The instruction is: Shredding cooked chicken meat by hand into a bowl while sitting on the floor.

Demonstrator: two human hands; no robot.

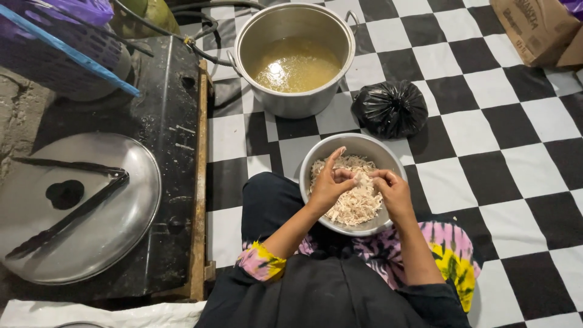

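A round metal bowl (316, 157) rests against my knee on the checkered floor, holding a heap of pale shredded meat (355, 203). Both hands hover over it. My left hand (331, 182) and my right hand (392, 189) pinch one small piece of the meat (362, 178) between their fingertips, just above the heap. My forearms reach in from the bottom of the view over my dark trousers.
A large steel pot (291, 103) of yellowish broth stands beyond the bowl, a knotted black plastic bag (390, 108) to its right. On the left, a dark stove top (173, 121) carries a metal lid (115, 225) with black tongs (67, 209). A cardboard box (537, 27) sits top right.
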